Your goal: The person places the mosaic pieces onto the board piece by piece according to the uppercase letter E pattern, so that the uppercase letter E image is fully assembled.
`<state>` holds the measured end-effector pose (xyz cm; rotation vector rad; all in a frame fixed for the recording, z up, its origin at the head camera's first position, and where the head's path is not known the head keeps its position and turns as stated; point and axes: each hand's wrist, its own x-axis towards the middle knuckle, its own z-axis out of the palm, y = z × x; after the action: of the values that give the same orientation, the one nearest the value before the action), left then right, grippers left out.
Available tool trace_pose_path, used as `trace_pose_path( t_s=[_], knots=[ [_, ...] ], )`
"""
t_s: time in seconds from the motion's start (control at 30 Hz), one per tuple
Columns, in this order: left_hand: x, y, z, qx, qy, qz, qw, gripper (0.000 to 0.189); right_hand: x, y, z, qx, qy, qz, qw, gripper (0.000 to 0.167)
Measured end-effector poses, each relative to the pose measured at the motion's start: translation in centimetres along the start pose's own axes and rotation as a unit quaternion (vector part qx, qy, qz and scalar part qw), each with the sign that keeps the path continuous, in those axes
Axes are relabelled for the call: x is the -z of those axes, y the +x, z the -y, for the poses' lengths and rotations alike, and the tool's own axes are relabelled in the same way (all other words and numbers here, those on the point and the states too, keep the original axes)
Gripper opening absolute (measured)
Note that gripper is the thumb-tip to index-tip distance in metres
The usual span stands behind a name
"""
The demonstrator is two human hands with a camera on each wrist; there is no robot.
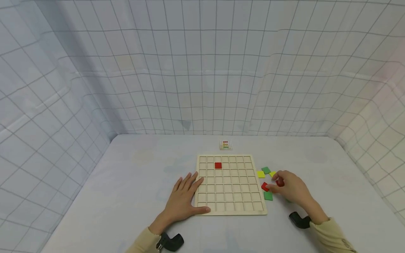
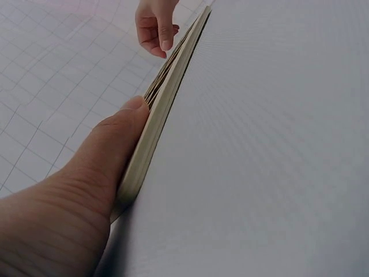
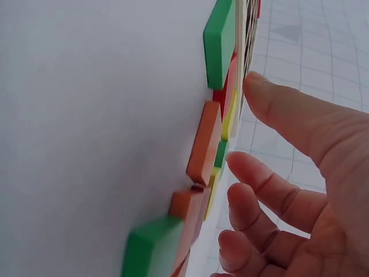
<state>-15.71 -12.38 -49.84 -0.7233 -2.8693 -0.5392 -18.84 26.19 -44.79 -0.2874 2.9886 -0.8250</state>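
A cream gridded board [image 1: 235, 181] lies flat on the table, with one red tile [image 1: 218, 165] in a cell near its far edge. My left hand [image 1: 184, 199] rests on the board's left side, fingers straight and spread; in the left wrist view its thumb [image 2: 118, 130] lies against the near rim. To the right of the board, my right hand [image 1: 289, 186] hovers above loose tiles, thumb and fingers apart with nothing between them. Below it lie a red tile [image 1: 265, 187], a green tile [image 1: 268, 196] and an orange-looking tile [image 3: 204, 144].
Further loose tiles lie along the board's right side, among them a yellow tile [image 1: 261, 174] and a green tile [image 1: 266, 170]. Behind the board sits a small card [image 1: 226, 144] with a coloured grid pattern. A white gridded curtain [image 1: 202, 70] encloses the table's back and sides.
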Motion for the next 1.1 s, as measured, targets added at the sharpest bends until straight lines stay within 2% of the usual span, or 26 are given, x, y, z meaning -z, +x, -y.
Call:
trace_pose_path(
  t_s=[0.17,0.47,0.77,1.1],
  knots=[
    [0.1,-0.1,-0.1,0.004,-0.002,0.008,1.0,0.103,-0.7,0.3,0.4,0.01,0.002,0.002,0.9999,0.036],
    [0.2,0.0,-0.2,0.007,0.003,0.007,0.9999,0.103,-1.0,0.6,1.1,0.009,0.029,0.014,0.9994,0.02],
    [0.3,-0.1,-0.2,0.009,-0.002,0.008,0.9999,0.103,-1.3,0.5,1.5,-0.012,0.039,0.029,0.9987,0.025],
    [0.1,-0.1,0.0,0.0,-0.004,0.004,1.0,0.102,-1.5,0.4,1.5,-0.008,0.054,0.021,0.9983,0.027]
  ],
)
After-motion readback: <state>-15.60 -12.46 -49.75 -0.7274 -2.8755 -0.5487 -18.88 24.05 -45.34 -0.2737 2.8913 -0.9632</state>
